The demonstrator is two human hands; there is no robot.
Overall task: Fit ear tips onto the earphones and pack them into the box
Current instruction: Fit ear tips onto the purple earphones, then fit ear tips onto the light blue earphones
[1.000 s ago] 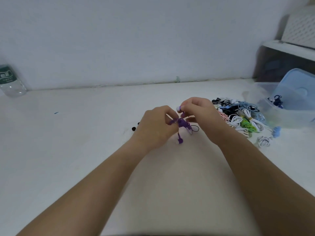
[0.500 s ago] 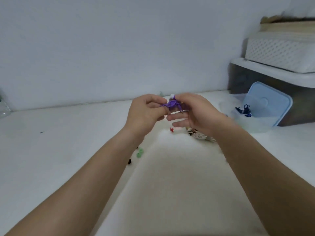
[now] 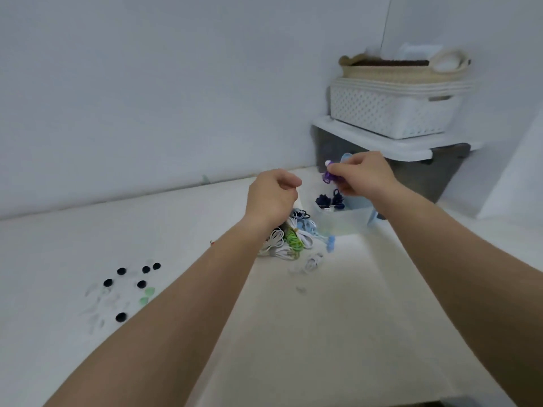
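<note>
Pale wall and white counter (image 3: 73, 245) frame the work. Your right hand (image 3: 364, 174) pinches the small purple coiled earphones (image 3: 329, 177) at its fingertips, in the air just above the clear plastic box (image 3: 343, 224). Your left hand (image 3: 273, 198) hangs beside it, fingers loosely curled, with nothing visible in it.

The step looks like the drop into the box. Lower the bundle inside the walls before you let go, so the light coil cannot bounce off the rim. Keep it tight so no loop of cord trails over the edge.

The purple set is wound into a compact knot, with what seems a pale tip at its top. A dark blue pair (image 3: 329, 201) lies in the box. Just beside the box sits the heap of white, green and blue coiled earphones (image 3: 293, 242). Well apart to the left lie the scattered black, clear and green ear tips (image 3: 121, 271).
</note>
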